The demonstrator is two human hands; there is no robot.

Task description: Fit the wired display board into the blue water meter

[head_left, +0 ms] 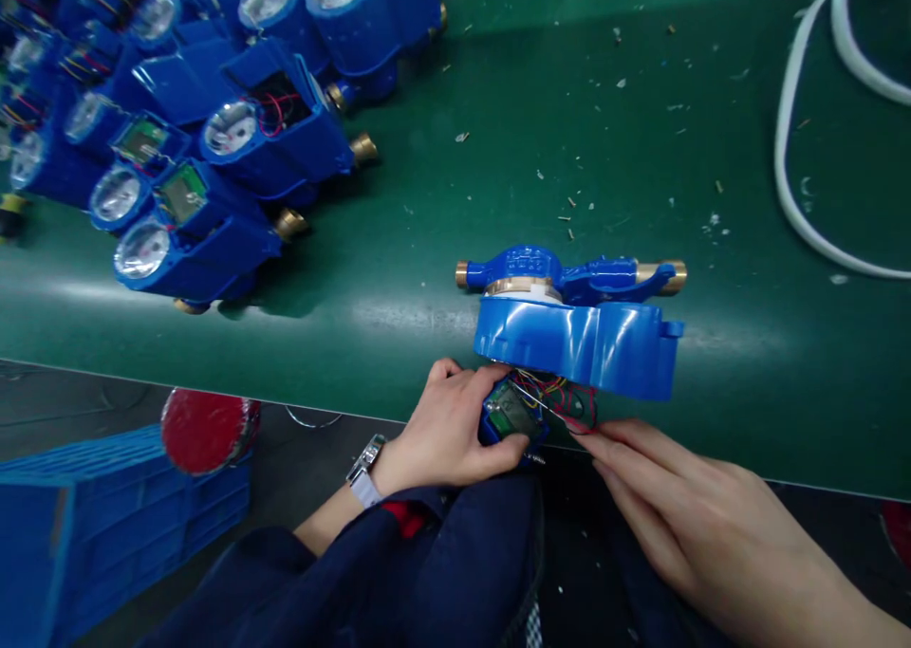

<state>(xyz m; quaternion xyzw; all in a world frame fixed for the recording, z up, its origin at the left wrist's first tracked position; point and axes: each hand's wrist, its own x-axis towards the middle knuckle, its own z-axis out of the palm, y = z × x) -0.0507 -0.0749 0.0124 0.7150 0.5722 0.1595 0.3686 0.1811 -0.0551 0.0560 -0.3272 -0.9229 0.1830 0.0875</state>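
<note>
My left hand is closed on a small display module, a green circuit board with a grey screen in a blue frame, at the table's front edge. Red, yellow and black wires run between it and a blue water meter. The meter lies on its side, with brass threaded ends and its dial turned out of sight. My right hand pinches a thin tool with a reddish handle and a slender metal shaft. Its tip points at the module and wires; whether it touches them I cannot tell.
Several blue water meters crowd the left of the green table. A white cable curves at the right, and small scraps are scattered about. Below at left stand a red round stool and a blue crate.
</note>
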